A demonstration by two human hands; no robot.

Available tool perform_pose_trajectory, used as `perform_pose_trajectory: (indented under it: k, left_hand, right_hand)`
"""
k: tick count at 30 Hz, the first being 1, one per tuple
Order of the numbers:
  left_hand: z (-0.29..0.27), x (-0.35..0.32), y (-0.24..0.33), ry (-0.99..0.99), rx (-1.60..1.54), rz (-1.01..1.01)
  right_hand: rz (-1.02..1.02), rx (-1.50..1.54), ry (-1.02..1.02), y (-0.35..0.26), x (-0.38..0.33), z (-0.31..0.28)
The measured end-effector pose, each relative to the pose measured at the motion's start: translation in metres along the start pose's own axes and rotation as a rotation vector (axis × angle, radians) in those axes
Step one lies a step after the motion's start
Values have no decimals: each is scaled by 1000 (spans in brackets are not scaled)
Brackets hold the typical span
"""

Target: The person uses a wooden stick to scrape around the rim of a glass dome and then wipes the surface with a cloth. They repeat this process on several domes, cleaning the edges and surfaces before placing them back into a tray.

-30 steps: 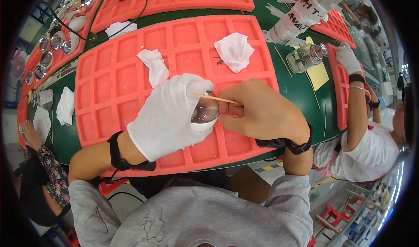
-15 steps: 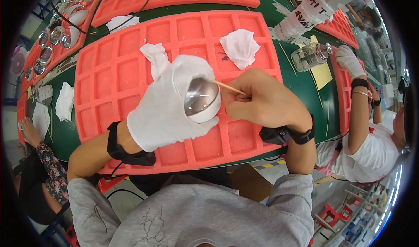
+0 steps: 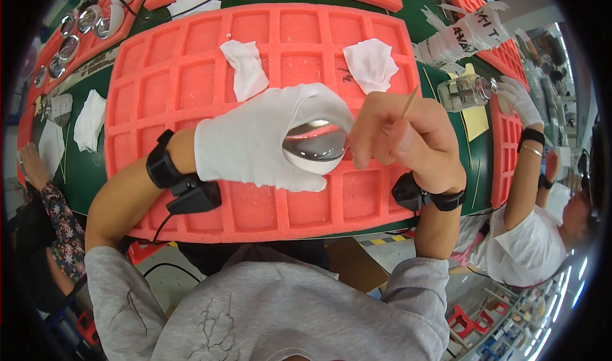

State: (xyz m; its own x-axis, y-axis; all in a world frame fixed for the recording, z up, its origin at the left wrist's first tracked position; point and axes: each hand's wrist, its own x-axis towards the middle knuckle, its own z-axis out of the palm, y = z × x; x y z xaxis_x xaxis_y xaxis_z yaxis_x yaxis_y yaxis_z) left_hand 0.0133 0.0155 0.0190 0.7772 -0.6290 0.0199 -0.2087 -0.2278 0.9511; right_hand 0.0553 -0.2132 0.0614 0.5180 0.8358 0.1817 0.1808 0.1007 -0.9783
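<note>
My left hand (image 3: 264, 138), in a white glove, is wrapped round a shiny domed piece (image 3: 317, 145), mirror-like on its face with a white rim or back. Bare, my right hand (image 3: 408, 138) is closed on a thin wooden stick (image 3: 411, 103) that points up and away from the piece. Its fingertips are beside the dome's right edge; whether they touch it I cannot tell. Under both hands lies a red foam tray (image 3: 153, 100) with rows of square pockets. Two white cloths, one left (image 3: 245, 68) and one right (image 3: 371, 66), rest on it.
Right of the tray stand a glass jar with a metal top (image 3: 467, 92) and a white-wrapped roll (image 3: 462, 36). More shiny domes (image 3: 89, 18) fill a tray at far left. A co-worker's gloved hand (image 3: 519, 98) is near the jar; another person's hand (image 3: 33, 166) is at left.
My right hand has drawn the stick off the dome's upper edge and turned it upward. My left hand has moved slightly right and tilted the dome.
</note>
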Motion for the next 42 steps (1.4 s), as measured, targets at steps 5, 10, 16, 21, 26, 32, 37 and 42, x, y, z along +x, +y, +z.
perform_pose_trajectory:
  k: [5,10,16,21,26,32,37,42]
  left_hand:
    - [-9,2,-1,-193,-248,-237]
    - [-16,2,-22,-156,-215,96]
    - [-17,1,-31,-131,-207,118]
    - [-17,-2,-7,-167,-92,-15]
    - [16,1,-25,155,-11,258]
    - [30,3,-3,264,147,30]
    - [39,7,-15,460,274,187]
    - [42,8,-17,429,256,161]
  right_hand:
    - [128,48,93,11,-2,-1]
    - [135,68,32,22,0,-4]
    - [73,161,8,31,0,-10]
    - [100,204,93,27,3,-5]
    - [-239,634,245,24,17,16]
    - [-334,871,72,41,26,24]
    - [-360,824,102,43,27,28]
    - [-399,740,50,45,25,28]
